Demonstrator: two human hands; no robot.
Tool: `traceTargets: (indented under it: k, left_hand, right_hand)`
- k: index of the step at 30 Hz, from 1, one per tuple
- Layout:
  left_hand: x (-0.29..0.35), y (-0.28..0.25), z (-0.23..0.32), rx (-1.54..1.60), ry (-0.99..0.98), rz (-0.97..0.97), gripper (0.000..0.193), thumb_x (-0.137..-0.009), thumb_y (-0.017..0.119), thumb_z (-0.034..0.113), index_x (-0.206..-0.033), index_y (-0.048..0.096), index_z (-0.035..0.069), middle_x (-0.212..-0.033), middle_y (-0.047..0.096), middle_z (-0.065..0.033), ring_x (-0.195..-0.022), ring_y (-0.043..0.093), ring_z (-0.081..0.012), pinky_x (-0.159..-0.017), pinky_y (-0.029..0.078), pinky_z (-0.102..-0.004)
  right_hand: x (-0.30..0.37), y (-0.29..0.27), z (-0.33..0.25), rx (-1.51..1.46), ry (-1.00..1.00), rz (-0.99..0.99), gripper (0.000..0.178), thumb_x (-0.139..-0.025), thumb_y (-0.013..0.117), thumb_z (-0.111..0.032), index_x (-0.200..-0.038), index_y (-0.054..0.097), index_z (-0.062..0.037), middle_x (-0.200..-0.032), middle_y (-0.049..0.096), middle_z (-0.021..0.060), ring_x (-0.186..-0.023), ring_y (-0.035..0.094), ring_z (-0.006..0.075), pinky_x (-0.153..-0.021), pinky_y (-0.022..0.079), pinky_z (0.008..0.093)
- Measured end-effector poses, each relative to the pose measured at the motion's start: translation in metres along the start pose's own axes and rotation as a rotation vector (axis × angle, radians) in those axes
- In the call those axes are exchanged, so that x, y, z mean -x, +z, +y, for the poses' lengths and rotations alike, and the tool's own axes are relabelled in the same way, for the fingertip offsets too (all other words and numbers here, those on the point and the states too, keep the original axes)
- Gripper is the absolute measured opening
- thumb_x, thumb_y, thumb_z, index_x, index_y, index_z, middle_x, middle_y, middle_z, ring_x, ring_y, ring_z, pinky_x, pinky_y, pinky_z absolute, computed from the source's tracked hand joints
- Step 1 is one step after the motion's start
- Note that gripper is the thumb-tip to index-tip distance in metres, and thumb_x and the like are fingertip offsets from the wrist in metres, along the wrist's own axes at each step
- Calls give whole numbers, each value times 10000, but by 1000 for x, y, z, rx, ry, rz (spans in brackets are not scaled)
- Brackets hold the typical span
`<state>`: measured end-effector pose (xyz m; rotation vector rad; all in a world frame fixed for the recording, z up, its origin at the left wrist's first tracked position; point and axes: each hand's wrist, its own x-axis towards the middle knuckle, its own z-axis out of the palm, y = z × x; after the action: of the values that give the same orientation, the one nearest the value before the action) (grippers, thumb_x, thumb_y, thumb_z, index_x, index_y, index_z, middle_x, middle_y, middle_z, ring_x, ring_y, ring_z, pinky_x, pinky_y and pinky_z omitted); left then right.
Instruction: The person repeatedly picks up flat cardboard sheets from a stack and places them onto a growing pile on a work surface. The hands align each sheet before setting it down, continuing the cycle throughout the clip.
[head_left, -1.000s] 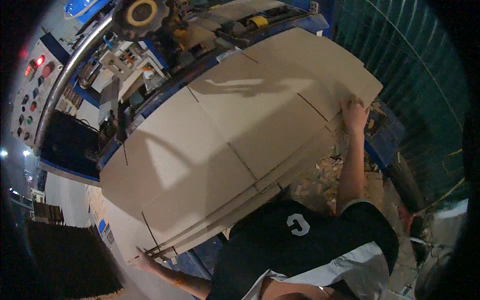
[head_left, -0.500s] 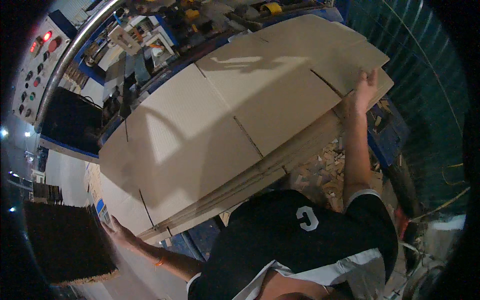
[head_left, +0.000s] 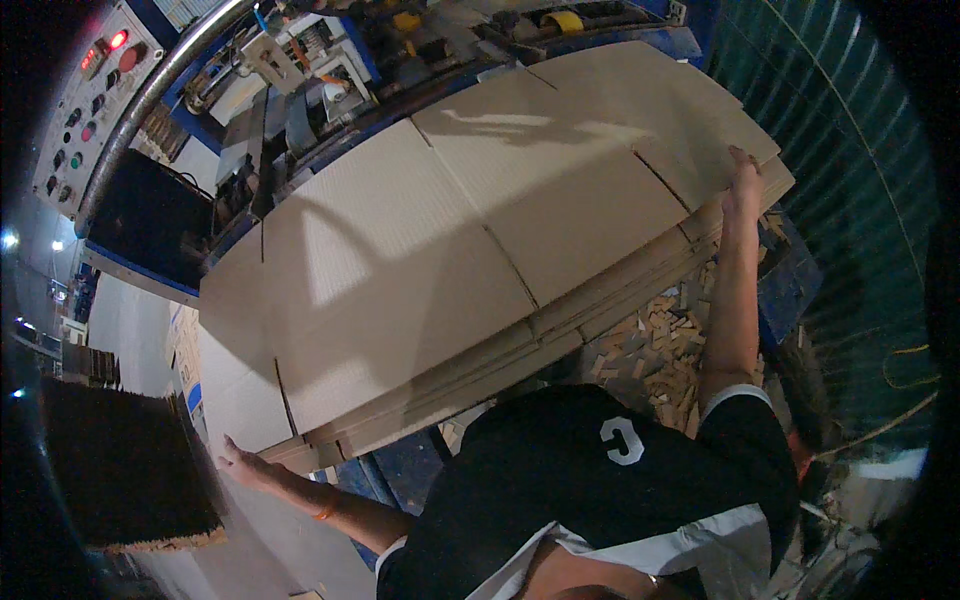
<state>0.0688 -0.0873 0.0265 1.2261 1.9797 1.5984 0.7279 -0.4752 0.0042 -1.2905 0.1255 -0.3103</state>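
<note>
A stack of flat brown cardboard box blanks (head_left: 400, 240) with dark slots and crease lines lies across the middle, its sheets slightly uneven along the near edge. At its near left corner is my left hand (head_left: 248, 468), fingers stretched out beside the sheet ends, an orange band on the wrist. My right hand (head_left: 743, 188) rests on the right end of the top sheet, fingers extended and nothing visibly gripped; its underside is hidden.
Behind the stack stands a blue machine (head_left: 330, 70) with a bent metal rail (head_left: 150, 110) and a button panel (head_left: 90, 120). Cardboard scraps (head_left: 670, 350) lie below on the near side. A dark stack (head_left: 120, 465) stands at left; a green corrugated wall (head_left: 850, 180) is at right.
The view has shifted a little. My right hand's raised, spread fingers have come down onto the right end of the top sheet. My left hand stays by the left corner.
</note>
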Motion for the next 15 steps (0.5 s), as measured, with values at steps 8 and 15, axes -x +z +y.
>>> traceTargets:
  k: [8, 15]
  left_hand:
    - [-48, -21, 43, 689, 276, -143, 610, -846, 595, 215, -1335, 318, -22, -1214, 490, -210, -1112, 482, -284, -949, 367, -387]
    - [-91, 13, 47, 679, -87, -403, 366, -801, 630, 161, -1087, 522, -38, -1000, 552, -134, -901, 552, -230, -773, 471, -361]
  right_hand:
    - [-10, -6, -22, -260, 113, 44, 373, -800, 557, -144, -1142, 493, -10, -1103, 522, 116, -975, 499, 235, -831, 399, 361]
    - [-60, 10, -26, -215, -53, -156, 247, -748, 586, -45, -979, 550, 34, -1025, 569, 104, -918, 543, 211, -777, 441, 314]
